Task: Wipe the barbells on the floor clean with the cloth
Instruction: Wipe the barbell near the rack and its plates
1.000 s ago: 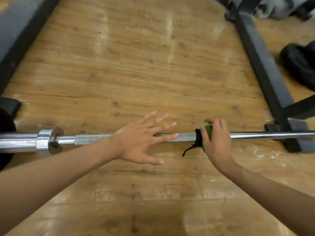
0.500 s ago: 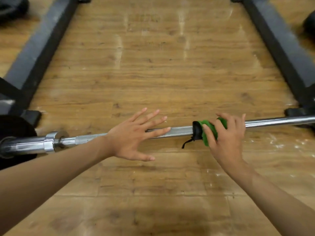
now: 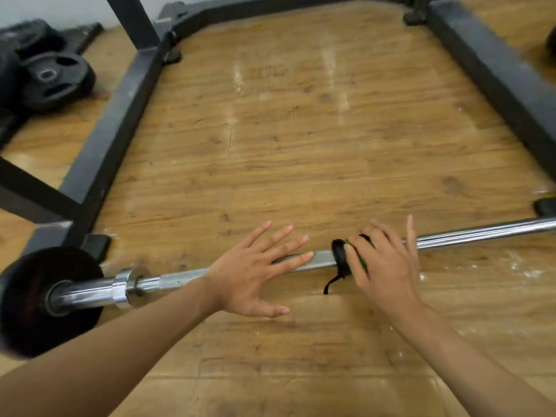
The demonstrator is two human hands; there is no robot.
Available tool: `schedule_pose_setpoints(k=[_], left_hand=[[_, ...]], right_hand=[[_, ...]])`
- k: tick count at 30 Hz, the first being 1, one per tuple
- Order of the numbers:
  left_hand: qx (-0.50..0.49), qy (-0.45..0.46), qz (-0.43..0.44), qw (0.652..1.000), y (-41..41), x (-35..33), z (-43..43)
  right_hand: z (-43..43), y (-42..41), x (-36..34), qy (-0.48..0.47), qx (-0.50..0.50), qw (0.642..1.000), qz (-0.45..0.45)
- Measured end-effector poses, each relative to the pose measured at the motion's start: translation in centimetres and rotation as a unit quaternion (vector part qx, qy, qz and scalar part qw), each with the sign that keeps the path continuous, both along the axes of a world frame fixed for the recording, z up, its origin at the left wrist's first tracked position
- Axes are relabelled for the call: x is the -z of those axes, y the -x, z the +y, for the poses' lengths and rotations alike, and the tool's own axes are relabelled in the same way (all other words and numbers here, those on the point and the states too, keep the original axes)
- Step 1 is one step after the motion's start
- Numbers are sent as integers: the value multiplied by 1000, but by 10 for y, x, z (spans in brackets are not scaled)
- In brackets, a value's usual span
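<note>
A chrome barbell (image 3: 469, 234) lies across the wooden floor, with a black plate (image 3: 33, 299) on its left end. My left hand (image 3: 255, 275) rests flat on the bar, its fingers spread and straight. Just to its right, a green and black cloth (image 3: 341, 257) is wrapped over the bar, and a black string hangs from it to the floor. My right hand (image 3: 388, 266) lies on top of the cloth and presses it to the bar. Its thumb rests along the cloth and its fingers stretch out past the bar. The hand hides most of the cloth.
A black steel rack frame (image 3: 114, 121) runs along the left, the far side and the right (image 3: 493, 73) of this floor patch. Loose black weight plates (image 3: 52, 79) lie outside the frame at the far left. White dust marks the floor near the bar's right part.
My right hand's fingers, curled over the cloth and bar before, now stretch out straight. My left hand stays flat on the bar. The view has tilted up, showing more of the rack.
</note>
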State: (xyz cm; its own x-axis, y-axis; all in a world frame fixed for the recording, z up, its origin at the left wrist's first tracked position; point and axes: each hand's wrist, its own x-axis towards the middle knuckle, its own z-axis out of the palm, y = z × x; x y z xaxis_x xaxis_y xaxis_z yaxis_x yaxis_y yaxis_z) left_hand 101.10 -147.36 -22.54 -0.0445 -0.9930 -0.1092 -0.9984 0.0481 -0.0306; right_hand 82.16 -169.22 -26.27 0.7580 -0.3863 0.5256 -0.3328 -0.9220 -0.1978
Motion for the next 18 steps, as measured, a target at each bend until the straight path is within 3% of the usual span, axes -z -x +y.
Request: schedule_pose_setpoints(k=[3, 6, 10, 13, 15, 18], left_hand=[[-6, -4, -10, 1000, 1, 0, 1], [-11, -13, -12, 1000, 4, -1, 3], [-5, -20, -18, 1000, 8, -4, 5], [-3, -24, -16, 1000, 10, -6, 7], [-5, -25, -16, 1000, 13, -6, 9], [-9, -31, -24, 999, 17, -5, 11]], right_hand=[[-35, 21, 3, -44, 127, 991, -23], [-23, 10, -4, -98, 166, 981, -35], [50, -29, -16, -78, 24, 995, 49], [26, -14, -11, -36, -31, 997, 64], [-6, 17, -5, -10, 45, 997, 68], [-43, 45, -9, -82, 204, 975, 39]])
